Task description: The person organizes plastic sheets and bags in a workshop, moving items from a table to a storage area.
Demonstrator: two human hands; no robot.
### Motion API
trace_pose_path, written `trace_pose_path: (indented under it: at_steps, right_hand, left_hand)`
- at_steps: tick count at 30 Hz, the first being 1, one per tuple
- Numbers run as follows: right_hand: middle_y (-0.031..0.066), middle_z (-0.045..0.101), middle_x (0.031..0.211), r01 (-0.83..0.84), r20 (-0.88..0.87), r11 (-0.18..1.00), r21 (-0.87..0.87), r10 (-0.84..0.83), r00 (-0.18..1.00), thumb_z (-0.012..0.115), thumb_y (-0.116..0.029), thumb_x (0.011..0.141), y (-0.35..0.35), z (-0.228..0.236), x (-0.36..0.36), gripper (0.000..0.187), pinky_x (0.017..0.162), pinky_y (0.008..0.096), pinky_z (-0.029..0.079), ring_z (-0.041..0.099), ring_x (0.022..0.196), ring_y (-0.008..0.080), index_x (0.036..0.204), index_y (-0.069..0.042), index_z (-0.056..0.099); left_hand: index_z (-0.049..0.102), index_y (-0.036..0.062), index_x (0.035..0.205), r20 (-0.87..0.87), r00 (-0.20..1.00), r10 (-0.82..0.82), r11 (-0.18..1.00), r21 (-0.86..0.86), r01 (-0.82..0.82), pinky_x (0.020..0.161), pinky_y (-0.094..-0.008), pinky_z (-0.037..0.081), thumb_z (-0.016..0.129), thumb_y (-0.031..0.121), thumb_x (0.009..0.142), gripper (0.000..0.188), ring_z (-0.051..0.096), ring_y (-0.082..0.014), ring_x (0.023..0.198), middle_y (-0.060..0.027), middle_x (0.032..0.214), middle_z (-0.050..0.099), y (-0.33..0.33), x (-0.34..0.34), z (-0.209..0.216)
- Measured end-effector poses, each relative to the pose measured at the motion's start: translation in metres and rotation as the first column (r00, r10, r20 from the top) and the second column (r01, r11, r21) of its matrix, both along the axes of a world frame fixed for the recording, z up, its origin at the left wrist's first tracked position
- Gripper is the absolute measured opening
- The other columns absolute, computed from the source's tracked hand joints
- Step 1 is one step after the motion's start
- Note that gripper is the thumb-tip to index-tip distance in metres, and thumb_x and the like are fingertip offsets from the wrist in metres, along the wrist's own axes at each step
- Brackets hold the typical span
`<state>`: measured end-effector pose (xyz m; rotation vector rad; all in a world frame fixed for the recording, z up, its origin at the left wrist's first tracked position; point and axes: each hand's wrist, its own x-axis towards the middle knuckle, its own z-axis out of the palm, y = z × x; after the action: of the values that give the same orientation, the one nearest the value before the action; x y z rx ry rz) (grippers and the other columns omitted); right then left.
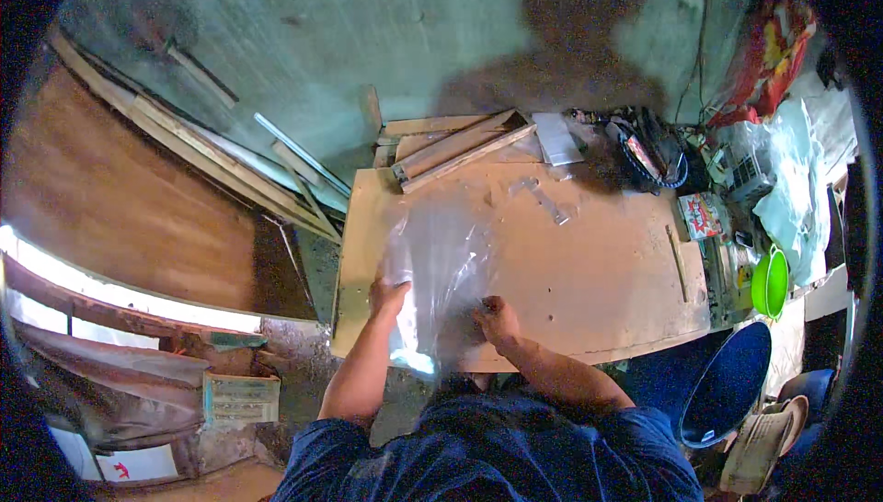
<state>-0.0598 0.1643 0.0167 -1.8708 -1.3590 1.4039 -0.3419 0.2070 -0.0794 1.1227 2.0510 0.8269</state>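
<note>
A clear plastic sheet or bag (440,254) is spread over the left part of a wooden table (598,272), its near end hanging at the front edge and catching the light. My left hand (388,298) grips its left side, fingers closed on the film. On the other side, my right hand (498,321) is closed at the sheet's right edge, fingers curled round the plastic. Whether the plastic is one layer or a bag cannot be made out.
A long wooden trough-like frame (464,148) lies at the table's back. Nearby are a flat metal piece (543,200), a black bag (648,153) and a small box (702,216). To the right hang a green basin (771,283) and a large dark blue tub (727,387). Wooden boards (175,125) lean at left.
</note>
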Motion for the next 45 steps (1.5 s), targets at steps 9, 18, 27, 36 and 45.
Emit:
trace_pose_path:
  at_steps: [9,18,27,36,45]
  right_hand:
    - [0.0147,0.067,0.091,0.038,-0.018,0.994,0.098,-0.036,0.999,0.068,-0.030,0.078,-0.003,-0.035,0.006,0.039,0.072,0.0377,0.051,0.065,0.082,0.0264,0.105,-0.003,0.062]
    - [0.0090,0.061,0.083,0.065,-0.366,0.982,-0.176,-0.127,0.922,0.066,-0.033,0.083,0.007,0.011,0.006,0.043,0.063,0.0324,0.047,0.057,0.075,0.0164,0.105,0.004,0.060]
    - [0.0158,0.060,0.103,0.162,-0.482,0.956,-0.244,-0.264,0.836,0.068,-0.042,0.081,0.004,0.033,0.009,0.065,0.079,0.0382,0.047,0.058,0.093,0.0246,0.122,0.004,0.047]
    - [0.0074,0.059,0.085,-0.090,-0.800,0.910,-0.404,-0.304,0.518,0.059,-0.047,0.086,0.015,0.009,0.014,0.047,0.064,0.0353,0.044,0.056,0.072,0.0212,0.110,-0.006,0.055]
    - [0.0043,0.060,0.098,0.019,-0.800,0.938,-0.347,-0.307,0.516,0.056,-0.047,0.087,0.009,0.018,0.008,0.048,0.081,0.0374,0.042,0.055,0.094,0.0209,0.115,-0.008,0.054]
  left_hand:
    - [0.066,0.0042,0.097,0.536,0.844,0.030,0.980,-0.183,0.081,0.064,-0.0339,0.048,0.072,0.016,0.072,0.028,0.061,-0.0193,0.073,-0.0065,0.085,0.066,0.000,0.021,0.074]
    - [0.064,0.0078,0.094,0.849,0.528,0.023,0.980,-0.124,0.157,0.070,-0.0382,0.052,0.066,0.015,0.075,0.021,0.063,-0.0203,0.081,-0.0059,0.087,0.066,-0.016,0.015,0.088]
    - [0.064,0.0041,0.099,0.966,0.255,0.050,0.989,-0.083,0.122,0.076,-0.0398,0.053,0.061,0.018,0.075,0.028,0.065,-0.0241,0.082,-0.0094,0.090,0.068,-0.033,0.041,0.137]
    - [0.061,-0.0016,0.106,0.996,0.050,0.072,0.981,-0.080,0.175,0.087,-0.0417,0.049,0.059,0.023,0.074,0.040,0.064,-0.0292,0.092,-0.0145,0.101,0.066,-0.034,0.034,0.112]
    - [0.062,0.0002,0.104,0.999,0.013,0.042,0.981,-0.044,0.188,0.084,-0.0422,0.051,0.057,0.017,0.072,0.036,0.064,-0.0279,0.090,-0.0134,0.098,0.066,-0.037,0.033,0.130]
